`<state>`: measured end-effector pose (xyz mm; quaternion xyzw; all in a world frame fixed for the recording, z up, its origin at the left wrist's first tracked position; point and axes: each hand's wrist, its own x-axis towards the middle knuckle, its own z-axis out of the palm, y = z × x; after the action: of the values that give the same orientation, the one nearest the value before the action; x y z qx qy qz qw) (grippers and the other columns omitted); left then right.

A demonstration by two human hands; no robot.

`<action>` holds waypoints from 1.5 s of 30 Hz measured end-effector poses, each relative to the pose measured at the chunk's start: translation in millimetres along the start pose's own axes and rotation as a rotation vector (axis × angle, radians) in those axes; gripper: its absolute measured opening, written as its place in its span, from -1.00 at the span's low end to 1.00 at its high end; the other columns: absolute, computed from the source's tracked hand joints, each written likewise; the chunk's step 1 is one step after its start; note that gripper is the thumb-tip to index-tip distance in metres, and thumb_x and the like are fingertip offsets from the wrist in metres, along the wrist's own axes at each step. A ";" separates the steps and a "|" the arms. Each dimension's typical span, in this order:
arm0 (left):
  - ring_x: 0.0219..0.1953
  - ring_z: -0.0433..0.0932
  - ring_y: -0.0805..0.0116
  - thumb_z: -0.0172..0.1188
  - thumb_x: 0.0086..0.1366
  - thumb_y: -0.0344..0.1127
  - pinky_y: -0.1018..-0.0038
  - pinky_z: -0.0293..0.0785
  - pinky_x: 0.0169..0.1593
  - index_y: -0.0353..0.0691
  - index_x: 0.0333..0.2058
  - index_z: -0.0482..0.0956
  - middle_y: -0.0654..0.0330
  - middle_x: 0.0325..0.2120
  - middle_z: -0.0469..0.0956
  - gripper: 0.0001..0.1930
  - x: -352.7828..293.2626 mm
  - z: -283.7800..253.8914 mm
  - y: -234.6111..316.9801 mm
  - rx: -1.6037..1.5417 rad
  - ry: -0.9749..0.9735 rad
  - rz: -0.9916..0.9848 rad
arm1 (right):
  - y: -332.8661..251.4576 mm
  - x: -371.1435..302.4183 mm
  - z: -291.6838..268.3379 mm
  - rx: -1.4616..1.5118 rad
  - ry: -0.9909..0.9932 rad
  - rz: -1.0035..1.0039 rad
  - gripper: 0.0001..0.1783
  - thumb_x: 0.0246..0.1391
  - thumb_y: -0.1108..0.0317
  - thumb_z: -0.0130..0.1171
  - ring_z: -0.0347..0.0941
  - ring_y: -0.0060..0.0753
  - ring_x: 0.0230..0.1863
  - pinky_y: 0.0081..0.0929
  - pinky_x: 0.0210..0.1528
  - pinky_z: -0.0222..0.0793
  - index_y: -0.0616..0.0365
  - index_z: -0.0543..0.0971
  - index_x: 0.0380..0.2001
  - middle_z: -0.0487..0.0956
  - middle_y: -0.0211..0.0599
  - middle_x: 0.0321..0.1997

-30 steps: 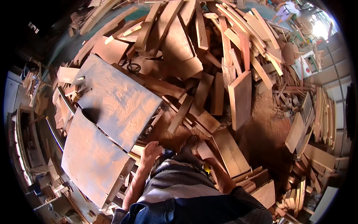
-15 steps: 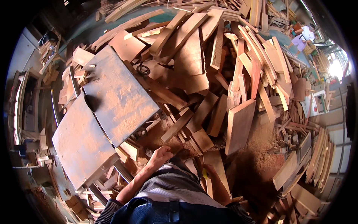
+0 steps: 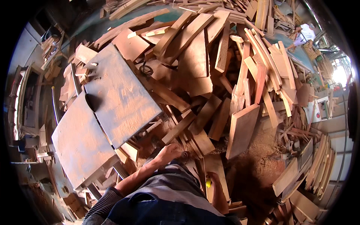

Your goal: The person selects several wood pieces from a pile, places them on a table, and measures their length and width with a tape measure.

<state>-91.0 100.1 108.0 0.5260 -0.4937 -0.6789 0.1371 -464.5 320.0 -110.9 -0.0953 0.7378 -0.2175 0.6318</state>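
Note:
My left hand (image 3: 169,153) hangs in front of my body with its fingers curled; whatever is in them, if anything, is hidden. A dark rounded thing (image 3: 185,154) shows just right of its fingertips, too shadowed to name. Low at my right side, my right hand (image 3: 216,183) is closed around a small yellow object (image 3: 208,183), mostly covered by the fingers. Behind that hand leans a wide wooden board (image 3: 216,165). To the left stands a grey metal machine table (image 3: 123,101) in two plates, strewn with sawdust and split by a dark gap.
A large jumbled heap of boards (image 3: 193,60) fills the area ahead. One thick plank (image 3: 243,131) stands tilted at its near right edge. Sawdust (image 3: 262,150) covers the floor beside it. More boards (image 3: 318,168) lean at far right. Another person (image 3: 305,34) is in the distance, upper right.
My left hand has shifted a little to the right and up, its forearm reaching farther across. My right hand has turned slightly, showing more of the yellow object. The distant person has changed posture.

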 end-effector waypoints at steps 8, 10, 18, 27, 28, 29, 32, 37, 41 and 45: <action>-0.12 0.64 -0.05 0.30 0.15 -0.12 0.19 0.54 -0.09 -0.28 -0.10 0.53 -0.06 -0.20 0.65 -0.57 47.3 -48.5 -22.0 0.110 0.095 0.237 | -8.4 -71.9 92.0 0.126 0.026 0.087 -0.88 -0.03 0.30 0.18 0.44 -0.27 -0.59 -0.30 -0.53 0.36 0.10 0.57 -0.45 0.49 -0.29 -0.56; -0.12 0.63 -0.08 0.28 0.14 -0.12 0.17 0.54 -0.09 -0.27 -0.08 0.53 -0.09 -0.21 0.64 -0.57 50.2 -63.3 -22.0 0.194 0.125 0.238 | -25.1 -72.6 114.7 0.120 0.015 0.074 -0.88 -0.04 0.32 0.18 0.44 -0.26 -0.57 -0.30 -0.52 0.37 0.11 0.58 -0.44 0.50 -0.28 -0.55; -0.08 0.61 -0.17 0.24 0.15 -0.09 0.08 0.55 -0.03 -0.24 0.08 0.49 -0.15 -0.17 0.63 -0.45 76.8 -103.3 -33.5 0.413 0.124 0.178 | -100.2 -77.7 165.5 0.038 0.009 0.042 -0.85 -0.07 0.36 0.17 0.46 -0.23 -0.52 -0.30 -0.48 0.40 0.16 0.59 -0.39 0.51 -0.24 -0.51; -0.09 0.59 -0.19 0.19 0.16 -0.15 0.04 0.54 -0.04 -0.23 -0.05 0.51 -0.14 -0.18 0.61 -0.59 77.6 -129.6 -36.7 0.364 0.198 0.294 | -143.8 -74.0 180.5 0.092 0.030 -0.056 -0.57 0.00 0.47 0.17 0.52 -0.31 -0.42 -0.40 -0.36 0.47 0.28 0.57 0.01 0.58 -0.23 -0.35; -0.11 0.59 -0.20 0.19 0.16 -0.17 0.03 0.54 -0.06 -0.24 -0.09 0.52 -0.15 -0.20 0.61 -0.62 77.7 -133.9 -31.8 0.350 0.217 0.342 | -140.4 -70.8 177.6 0.142 0.060 0.016 -0.56 0.01 0.46 0.17 0.52 -0.32 -0.42 -0.41 -0.36 0.47 0.28 0.56 0.02 0.58 -0.23 -0.36; -0.01 0.56 -0.18 0.26 0.16 -0.17 0.07 0.50 0.06 -0.29 0.02 0.51 -0.15 -0.08 0.60 -0.52 79.8 -138.3 -25.7 0.406 0.165 0.222 | -136.0 -71.1 171.5 0.192 0.077 0.022 -0.56 0.02 0.45 0.17 0.52 -0.33 -0.42 -0.42 -0.35 0.48 0.29 0.56 0.03 0.58 -0.24 -0.36; -0.11 0.60 -0.22 0.19 0.23 -0.17 0.02 0.53 -0.02 -0.22 -0.07 0.56 -0.13 -0.15 0.62 -0.65 100.3 -151.2 -28.7 0.436 0.311 0.297 | -128.5 -68.9 161.2 0.312 0.090 0.012 -0.56 0.04 0.43 0.16 0.52 -0.35 -0.41 -0.44 -0.33 0.48 0.31 0.56 0.03 0.57 -0.26 -0.38; 0.00 0.56 -0.13 0.23 0.22 -0.26 0.12 0.49 0.08 -0.35 -0.09 0.58 -0.07 -0.09 0.62 -0.65 150.6 -194.3 -17.5 0.492 0.505 0.510 | -123.7 -73.8 161.4 0.362 0.000 -0.094 -0.64 0.04 0.34 0.12 0.52 -0.34 -0.39 -0.49 -0.26 0.47 0.28 0.62 -0.10 0.60 -0.29 -0.35; 0.01 0.54 -0.08 0.25 0.16 -0.33 0.15 0.47 0.10 -0.36 -0.21 0.59 -0.04 -0.14 0.62 -0.74 178.8 -246.4 -9.4 0.650 0.628 0.532 | -208.7 -152.0 207.5 0.158 0.058 -0.257 -0.70 0.05 0.26 0.10 0.53 -0.31 -0.36 -0.50 -0.23 0.47 0.21 0.64 -0.23 0.62 -0.33 -0.29; 0.04 0.54 0.02 0.25 0.09 -0.41 0.14 0.43 0.13 -0.30 -0.25 0.62 0.06 -0.17 0.65 -0.78 222.8 -288.8 -4.6 0.790 0.792 0.648 | -175.0 -68.1 160.9 0.269 0.060 0.084 -0.70 0.11 0.17 0.07 0.54 -0.31 -0.37 -0.43 -0.26 0.51 0.11 0.64 -0.24 0.62 -0.34 -0.27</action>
<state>64.7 -206.8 -13.0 0.5718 -0.7520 -0.1247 0.3031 -318.9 160.8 9.8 0.0278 0.7238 -0.2907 0.6252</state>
